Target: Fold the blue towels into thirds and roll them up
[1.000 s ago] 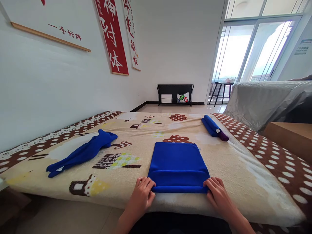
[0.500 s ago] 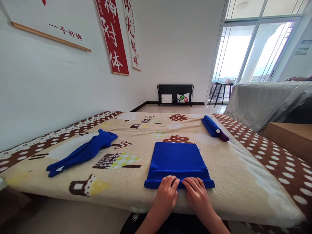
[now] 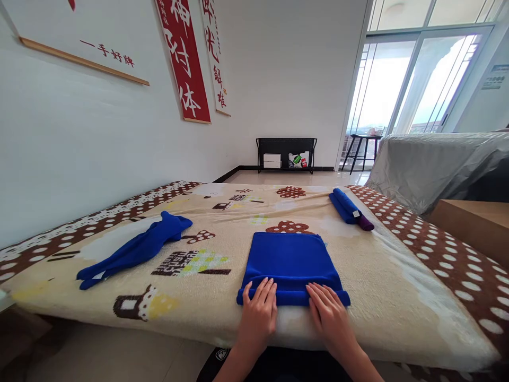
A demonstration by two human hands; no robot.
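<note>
A blue cloth lies flat on the patterned blanket, its near edge rolled into a thin tube. My left hand rests on the left part of that roll, fingers laid over it and the thumb a little apart. On the right part of the roll lies my right hand, its fingers stretched forward over the cloth. Neither hand is wrapped round anything. A crumpled blue cloth is at the left. Rolled cloths, blue and purple, lie together at the back right.
The blanket covers a broad raised surface with brown dotted borders. A cardboard box and a plastic-covered object stand on the right. Beyond are a black rack and a stool.
My hands have moved apart along the roll, the left one to the left and the right one slightly to the right. Their fingers have flattened out from a curled hold.
</note>
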